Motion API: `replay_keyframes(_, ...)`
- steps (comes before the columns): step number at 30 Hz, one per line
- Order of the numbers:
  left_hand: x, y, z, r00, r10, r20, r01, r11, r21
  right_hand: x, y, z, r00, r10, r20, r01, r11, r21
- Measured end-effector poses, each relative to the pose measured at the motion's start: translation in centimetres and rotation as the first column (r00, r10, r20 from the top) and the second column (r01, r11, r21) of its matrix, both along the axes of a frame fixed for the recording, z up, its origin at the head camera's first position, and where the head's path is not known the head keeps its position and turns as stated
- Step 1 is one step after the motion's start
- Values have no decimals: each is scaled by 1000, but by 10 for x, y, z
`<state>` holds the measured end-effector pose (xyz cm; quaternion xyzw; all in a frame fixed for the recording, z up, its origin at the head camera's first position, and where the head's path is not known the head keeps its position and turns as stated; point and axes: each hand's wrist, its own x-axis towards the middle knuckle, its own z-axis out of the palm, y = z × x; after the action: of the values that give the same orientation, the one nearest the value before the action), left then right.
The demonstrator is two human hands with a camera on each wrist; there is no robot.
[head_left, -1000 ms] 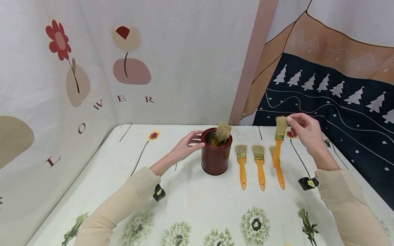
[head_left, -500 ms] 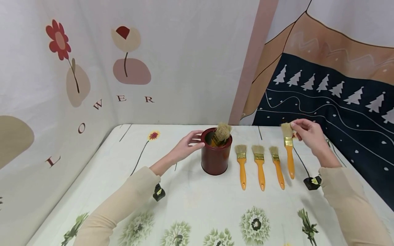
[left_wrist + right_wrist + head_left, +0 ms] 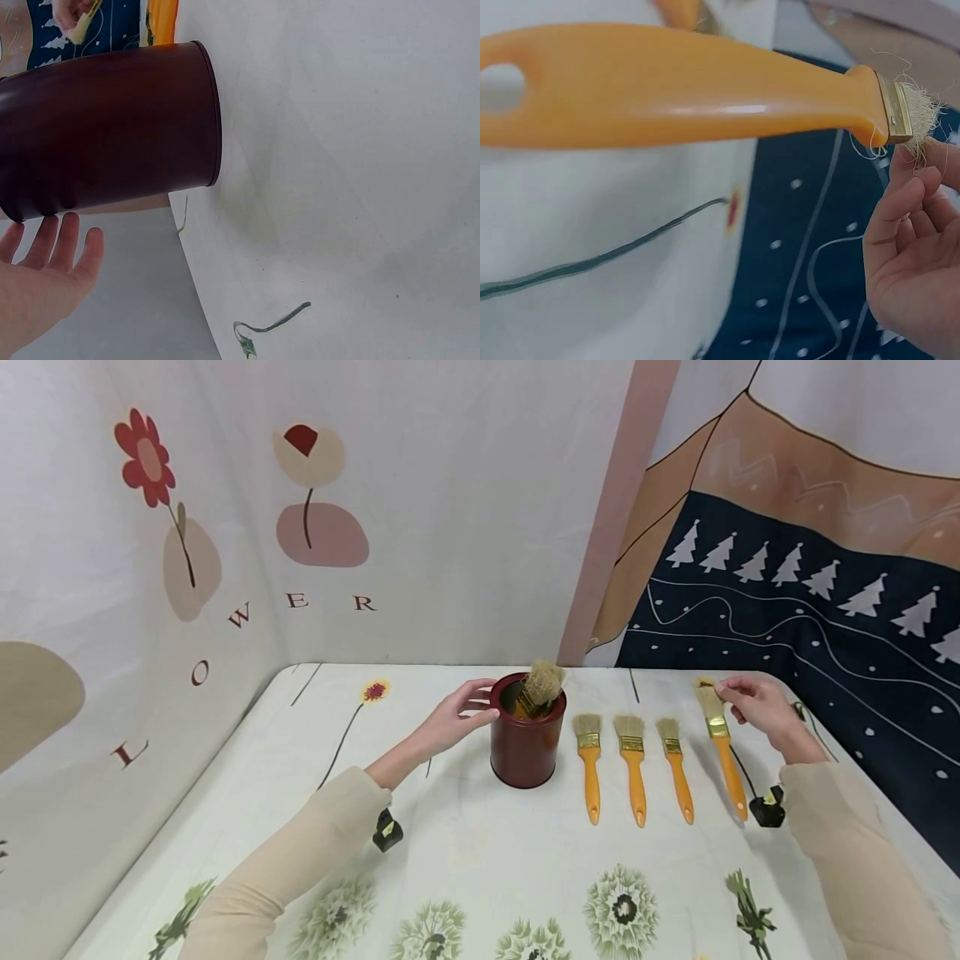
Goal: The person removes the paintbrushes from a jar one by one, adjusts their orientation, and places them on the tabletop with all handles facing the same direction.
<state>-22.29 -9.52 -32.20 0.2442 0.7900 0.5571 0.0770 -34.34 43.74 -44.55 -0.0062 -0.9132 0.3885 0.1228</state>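
Note:
My right hand (image 3: 763, 708) pinches a paintbrush (image 3: 726, 756) by its pale bristles. Its orange handle points down toward me, and in the right wrist view this handle (image 3: 690, 86) fills the upper part. Left of it lie a narrower paintbrush (image 3: 678, 768) and two wider paintbrushes (image 3: 633, 768), (image 3: 591, 768), bristles away from me. A dark red can (image 3: 525, 756) stands upright beside them, with bristles of at least one paintbrush (image 3: 544, 681) sticking out. My left hand (image 3: 453, 718) rests its fingers against the can's left side, as the left wrist view also shows the fingers (image 3: 66, 240) touching it.
A white cloth (image 3: 465, 843) printed with flowers covers the table. Behind it hangs a pale curtain (image 3: 465, 527), with a dark blue tree-printed part (image 3: 750, 610) at the right. The tabletop's back edge runs just behind the can.
My right hand has moved the paintbrush right, away from the narrower one, and lowered it toward the cloth beside the row. My left hand and the can have stayed put.

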Motion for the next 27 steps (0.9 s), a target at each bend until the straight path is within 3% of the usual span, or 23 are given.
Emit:
replay_keyframes(10, 1, 1, 0, 1000, -1, -3, 1, 1000, 6, 25, -17, 5, 989, 13, 150, -3, 998, -65)
replay_keyframes(21, 0, 0, -1, 1000, 3, -10, -3, 1000, 7, 28, -26, 4, 964, 33, 265, -15, 997, -71)
replay_keyframes(27, 0, 0, -1, 1000, -4, -6, 4, 1000, 12, 61, -64, 48, 944, 26, 329, 9, 995, -102)
